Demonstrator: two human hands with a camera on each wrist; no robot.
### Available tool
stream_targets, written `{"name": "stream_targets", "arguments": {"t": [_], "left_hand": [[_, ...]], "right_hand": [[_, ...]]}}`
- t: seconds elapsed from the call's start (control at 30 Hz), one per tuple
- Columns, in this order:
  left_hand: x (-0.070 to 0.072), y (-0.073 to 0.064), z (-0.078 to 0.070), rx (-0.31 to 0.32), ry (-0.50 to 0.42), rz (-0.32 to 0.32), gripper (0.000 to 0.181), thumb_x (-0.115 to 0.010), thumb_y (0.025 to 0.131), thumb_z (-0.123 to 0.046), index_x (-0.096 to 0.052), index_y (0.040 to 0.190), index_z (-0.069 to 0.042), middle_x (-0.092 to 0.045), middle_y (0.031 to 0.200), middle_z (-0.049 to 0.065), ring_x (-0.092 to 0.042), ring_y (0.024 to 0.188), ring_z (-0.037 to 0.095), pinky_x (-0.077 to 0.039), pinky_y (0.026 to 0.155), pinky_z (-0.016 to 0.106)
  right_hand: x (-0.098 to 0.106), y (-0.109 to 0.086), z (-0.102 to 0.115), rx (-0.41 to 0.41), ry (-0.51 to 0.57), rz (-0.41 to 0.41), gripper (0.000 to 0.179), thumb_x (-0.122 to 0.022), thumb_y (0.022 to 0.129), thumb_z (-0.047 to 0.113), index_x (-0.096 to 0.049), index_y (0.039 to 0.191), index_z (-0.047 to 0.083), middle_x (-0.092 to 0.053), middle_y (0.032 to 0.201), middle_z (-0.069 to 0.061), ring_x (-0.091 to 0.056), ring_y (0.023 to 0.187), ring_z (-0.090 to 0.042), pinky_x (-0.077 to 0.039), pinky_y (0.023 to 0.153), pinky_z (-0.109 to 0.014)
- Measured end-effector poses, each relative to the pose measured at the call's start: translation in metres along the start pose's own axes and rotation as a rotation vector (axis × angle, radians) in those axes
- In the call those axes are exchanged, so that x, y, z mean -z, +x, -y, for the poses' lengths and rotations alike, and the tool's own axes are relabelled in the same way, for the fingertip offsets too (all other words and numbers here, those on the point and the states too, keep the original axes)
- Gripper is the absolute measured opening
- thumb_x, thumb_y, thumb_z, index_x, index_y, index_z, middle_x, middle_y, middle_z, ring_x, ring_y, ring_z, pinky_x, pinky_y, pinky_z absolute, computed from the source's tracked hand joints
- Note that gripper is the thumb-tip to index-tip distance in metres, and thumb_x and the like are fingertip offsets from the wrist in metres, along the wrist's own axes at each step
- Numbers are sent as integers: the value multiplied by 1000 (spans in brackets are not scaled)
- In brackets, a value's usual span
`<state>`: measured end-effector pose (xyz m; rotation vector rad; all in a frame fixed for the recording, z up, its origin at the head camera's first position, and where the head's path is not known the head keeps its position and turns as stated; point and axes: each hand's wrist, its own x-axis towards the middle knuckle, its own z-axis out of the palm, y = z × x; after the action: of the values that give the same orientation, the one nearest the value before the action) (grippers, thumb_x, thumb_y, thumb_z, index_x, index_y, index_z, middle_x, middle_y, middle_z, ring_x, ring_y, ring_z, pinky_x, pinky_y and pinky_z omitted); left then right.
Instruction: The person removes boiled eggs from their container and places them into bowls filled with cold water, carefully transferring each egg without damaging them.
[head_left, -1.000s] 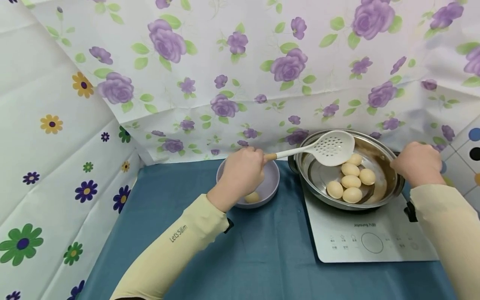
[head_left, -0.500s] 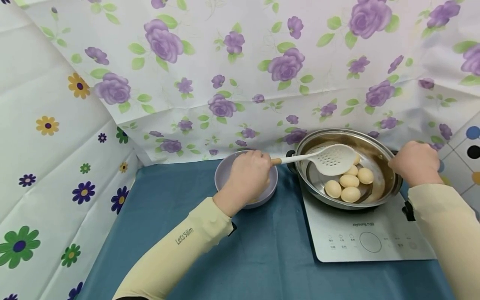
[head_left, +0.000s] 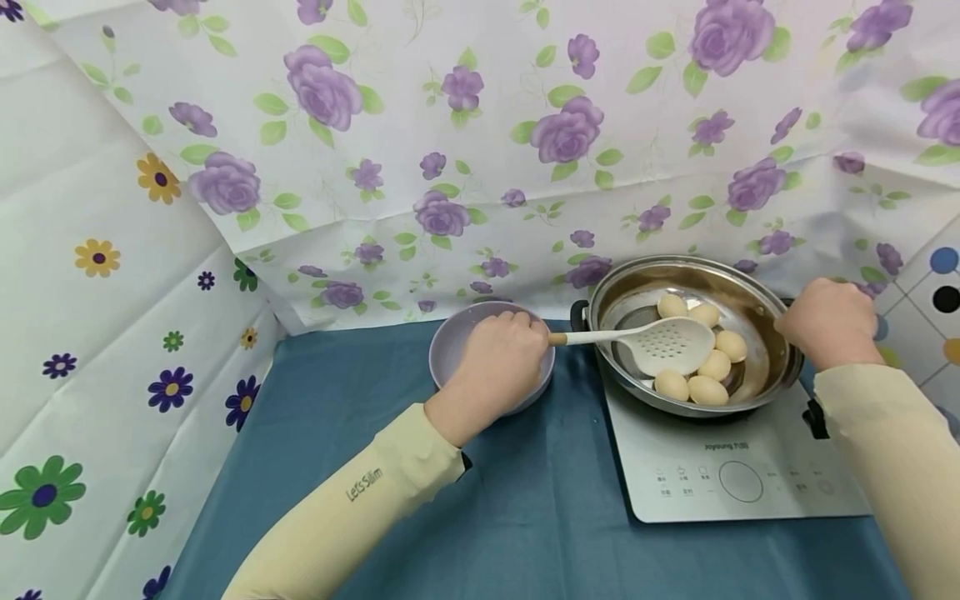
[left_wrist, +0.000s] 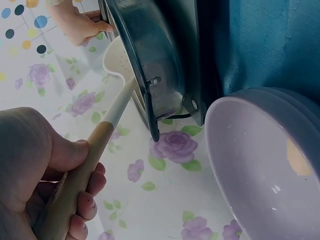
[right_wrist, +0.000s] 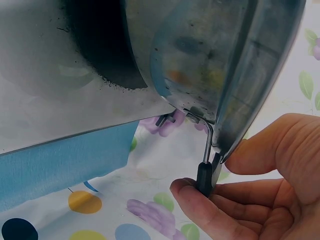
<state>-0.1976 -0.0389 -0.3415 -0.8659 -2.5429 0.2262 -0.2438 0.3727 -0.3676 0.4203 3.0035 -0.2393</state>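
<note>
My left hand (head_left: pixel 504 357) grips the wooden handle (left_wrist: pixel 75 190) of a white skimmer (head_left: pixel 670 344) with a perforated head. The skimmer's head is down inside a wide steel pot (head_left: pixel 765 367), right beside several beige eggs (head_left: pixel 707 390), and overlaps some of them in the head view. At the pot's right side, my right hand (right_wrist: pixel 255 185) holds the black-covered loop handle (right_wrist: pixel 204 177), thumb near the rim and fingers curled under the loop. A lavender bowl (head_left: pixel 450 342) sits beneath my left forearm and hand; the left wrist view shows part of an egg (left_wrist: pixel 298 159) in it.
The pot stands on a silver induction cooker (head_left: pixel 675 500). A blue cloth (head_left: pixel 510 517) covers the table. Behind it hangs a white sheet with purple roses (head_left: pixel 442 212), and flower-patterned sheeting (head_left: pixel 97 358) is on the left. The pot's left handle (head_left: pixel 579 317) faces the bowl.
The skimmer has come down from above the pot's rim into the pot among the eggs. The eggs have shifted apart, with some now behind the skimmer's head. My right hand has stayed at the handle.
</note>
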Motion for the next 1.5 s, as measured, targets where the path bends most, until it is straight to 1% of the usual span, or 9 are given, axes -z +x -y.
{"name": "stream_targets", "arguments": {"t": [0.27, 0.47, 0.57, 0.73, 0.87, 1.03, 1.2, 1.37, 1.5], "left_hand": [[7, -3, -3, -22, -27, 63, 21, -53, 90, -27, -68, 92, -12, -53, 69, 0, -44, 57, 14, -39, 48, 27], [11, -4, -4, -26, -45, 72, 18, -54, 89, -25, -67, 89, -13, -50, 66, -1, -41, 55, 13, -37, 46, 26], [13, -6, -4, -18, -54, 83, 17, -55, 89, -25, -67, 87, -14, -50, 66, -1, -41, 54, 13, -37, 46, 27], [16, -8, -1, 4, -73, 128, 18, -57, 89, -29, -66, 85, -15, -51, 66, -1, -42, 54, 14, -39, 46, 28], [17, -9, 3, 10, -88, 150, 17, -58, 88, -29, -67, 84, -16, -50, 66, -2, -43, 54, 13, -38, 45, 28], [18, -10, 8, 16, -104, 169, 14, -57, 87, -25, -66, 80, -16, -50, 65, -3, -45, 54, 12, -36, 45, 27], [21, -11, 10, 13, -125, 172, 11, -57, 85, -20, -64, 76, -18, -48, 63, -4, -44, 53, 11, -34, 44, 26], [24, -12, 10, 9, -133, 178, 15, -56, 87, -22, -63, 74, -19, -47, 62, -4, -44, 54, 10, -34, 45, 26], [24, -13, 9, 11, -137, 186, 16, -57, 88, -23, -63, 73, -19, -47, 62, -5, -44, 53, 10, -35, 44, 26]], "right_hand": [[1, -2, 1, -2, -4, 7, 45, -58, 80, 30, -54, 83, -14, -52, 74, -33, -53, 60, -38, -43, 41, -39], [2, -6, 3, -2, -3, 11, 44, -59, 82, 31, -54, 81, -14, -52, 72, -31, -52, 58, -36, -43, 41, -37], [1, -6, 4, -5, 0, 11, 43, -59, 82, 30, -53, 81, -13, -51, 71, -30, -51, 58, -35, -42, 41, -37], [2, -6, 5, -2, -7, 15, 43, -59, 82, 31, -52, 80, -11, -51, 70, -28, -50, 57, -33, -42, 42, -36], [4, -7, 6, -5, -14, 24, 43, -59, 83, 31, -52, 81, -11, -52, 70, -27, -49, 57, -32, -41, 43, -36], [5, -8, 9, -11, -13, 28, 40, -58, 83, 30, -51, 79, -9, -51, 68, -24, -48, 56, -30, -40, 43, -35], [5, -7, 9, -17, -11, 18, 39, -57, 83, 29, -51, 79, -9, -50, 68, -25, -48, 56, -30, -41, 43, -35], [5, -6, 8, -18, -9, 17, 41, -58, 82, 30, -52, 83, -11, -51, 71, -27, -49, 57, -32, -42, 43, -36], [4, -6, 8, -16, -12, 27, 41, -58, 82, 30, -52, 82, -11, -52, 71, -27, -49, 57, -31, -42, 43, -36]]}}
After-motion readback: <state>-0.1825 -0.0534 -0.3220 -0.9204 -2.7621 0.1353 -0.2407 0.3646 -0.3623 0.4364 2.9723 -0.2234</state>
